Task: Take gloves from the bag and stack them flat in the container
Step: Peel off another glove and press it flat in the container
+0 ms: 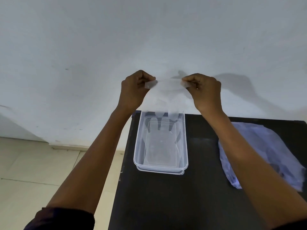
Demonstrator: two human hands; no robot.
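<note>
A thin clear plastic glove (167, 95) hangs in the air, held by its cuff edge. My left hand (135, 90) pinches its left corner and my right hand (203, 91) pinches its right corner. The glove's fingers dangle down over the far end of a clear rectangular container (136, 156) standing on the black table (166, 201). Flat clear gloves seem to lie inside the container; how many I cannot tell. The bluish translucent bag (265, 150) lies flat on the table to the right, partly behind my right forearm.
The table's left edge runs just left of the container, with tiled floor (41, 171) below it. A white wall (149, 39) stands right behind the table's far edge.
</note>
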